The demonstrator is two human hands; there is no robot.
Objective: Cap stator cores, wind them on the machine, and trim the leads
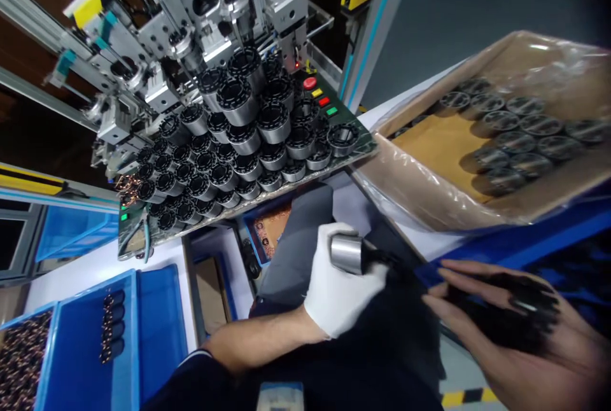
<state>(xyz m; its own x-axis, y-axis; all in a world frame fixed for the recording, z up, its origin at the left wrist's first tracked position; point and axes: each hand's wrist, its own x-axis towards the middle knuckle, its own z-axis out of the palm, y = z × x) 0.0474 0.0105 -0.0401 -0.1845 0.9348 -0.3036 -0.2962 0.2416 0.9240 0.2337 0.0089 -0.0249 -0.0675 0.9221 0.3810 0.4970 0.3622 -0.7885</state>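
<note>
My left hand (pixel 337 290), in a white glove, is wrapped round a silver metal ring (pixel 347 254) above my lap. A dark part shows at the ring's right end, too blurred to make out. At the lower right my bare right hand (pixel 525 328) grips black slotted plastic parts (pixel 529 309), smeared by motion; how many cannot be seen. Ahead of my left hand, steel rings with black slotted inserts (pixel 236 99) stand in stacked rows on the green machine table (pixel 360 144).
An open, plastic-lined cardboard box (pixel 420 195) on the right holds several metal rings (pixel 520 144). Red, yellow and green buttons (pixel 324 102) sit at the table's right. Pliers (pixel 146 236) lie at its left corner. Blue bins (pixel 162 322) stand lower left; the machine frame (pixel 372 35) rises behind.
</note>
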